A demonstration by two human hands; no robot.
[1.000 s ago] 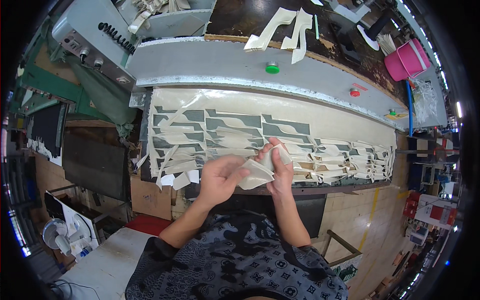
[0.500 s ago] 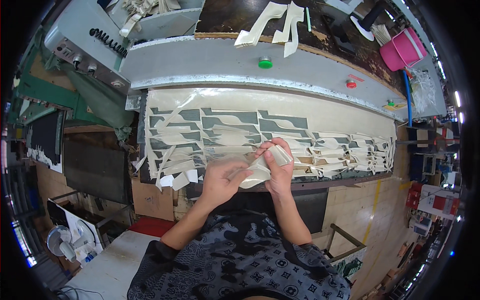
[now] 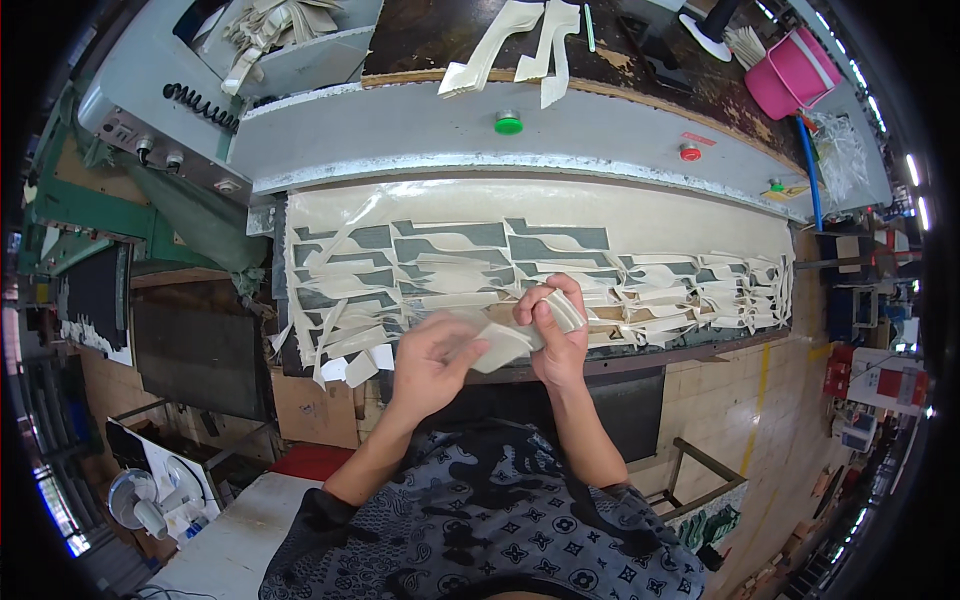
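Note:
Between my hands is a small stack of cream cut-out pieces (image 3: pixel 500 349). My right hand (image 3: pixel 560 345) is closed round one end of it, thumb on top. My left hand (image 3: pixel 430 362), slightly smeared by motion, pinches the other end between thumb and fingers. Both hands are above the near edge of a cream sheet (image 3: pixel 690 220) that has rows of cut-out shapes. Thin strips of the sheet stand between the dark openings. Small white scraps (image 3: pixel 352 368) lie at its near left edge.
Behind the sheet runs a grey machine beam with a green button (image 3: pixel 508 123) and a red button (image 3: pixel 690 152). Stacks of cut pieces (image 3: pixel 490 50) lie on the dark top above it, with a pink bucket (image 3: pixel 790 75) at the right. A fan (image 3: pixel 140 500) stands lower left.
My left hand has shifted slightly left, and its end of the stack now spreads out flatter. My right hand keeps its grip. The whole view has shifted a little.

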